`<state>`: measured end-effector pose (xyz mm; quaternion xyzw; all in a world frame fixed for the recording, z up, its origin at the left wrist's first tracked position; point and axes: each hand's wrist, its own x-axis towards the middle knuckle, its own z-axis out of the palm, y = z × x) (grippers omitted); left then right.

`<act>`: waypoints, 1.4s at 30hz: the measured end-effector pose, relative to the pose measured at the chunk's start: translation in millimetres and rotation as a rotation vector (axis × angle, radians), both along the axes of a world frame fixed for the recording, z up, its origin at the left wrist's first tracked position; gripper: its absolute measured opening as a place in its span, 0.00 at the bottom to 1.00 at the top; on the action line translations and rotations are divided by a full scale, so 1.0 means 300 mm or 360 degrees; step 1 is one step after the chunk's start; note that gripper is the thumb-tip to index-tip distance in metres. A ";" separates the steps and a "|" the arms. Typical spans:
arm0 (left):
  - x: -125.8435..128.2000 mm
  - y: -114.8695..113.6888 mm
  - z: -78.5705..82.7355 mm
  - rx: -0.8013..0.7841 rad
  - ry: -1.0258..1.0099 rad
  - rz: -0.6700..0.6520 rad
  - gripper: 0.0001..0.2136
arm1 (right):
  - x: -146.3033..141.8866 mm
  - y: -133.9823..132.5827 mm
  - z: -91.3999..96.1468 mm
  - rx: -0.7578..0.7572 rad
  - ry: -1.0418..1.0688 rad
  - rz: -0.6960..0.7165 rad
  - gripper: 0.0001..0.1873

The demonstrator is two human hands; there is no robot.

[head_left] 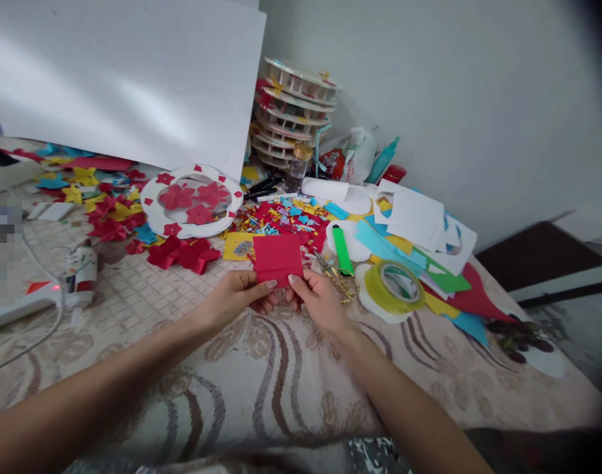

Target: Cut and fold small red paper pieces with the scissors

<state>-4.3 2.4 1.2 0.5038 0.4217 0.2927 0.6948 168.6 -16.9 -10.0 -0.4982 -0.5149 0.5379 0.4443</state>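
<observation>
Now: left hand [236, 297] & right hand [317, 299] both pinching red paper square [278, 259] btwn thumb/fingers; scissors [341, 278], tape roll [394, 285] just right of right hand; no legible writing.

Left hand [236, 297], right hand [321, 301] just beside it, fingers [268, 285] pinched closed

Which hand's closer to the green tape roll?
Right. The right hand is beside the tape roll; the left hand is farther off, across the red paper both hold.
</observation>
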 end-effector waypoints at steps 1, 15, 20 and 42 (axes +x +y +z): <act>-0.001 0.001 0.003 -0.0034 -0.0014 -0.0007 0.14 | 0.006 0.004 0.003 -0.0002 -0.0012 0.0011 0.18; -0.003 0.000 0.015 0.0018 0.0005 -0.0049 0.16 | -0.011 0.000 0.001 -0.0045 0.0313 -0.0030 0.15; 0.008 -0.009 0.007 0.0143 0.0014 -0.0015 0.16 | -0.008 0.011 -0.001 -0.0053 0.0232 -0.0011 0.15; 0.007 -0.005 0.016 -0.0106 -0.0094 -0.0050 0.14 | 0.020 0.005 0.034 0.0110 -0.0047 0.0014 0.16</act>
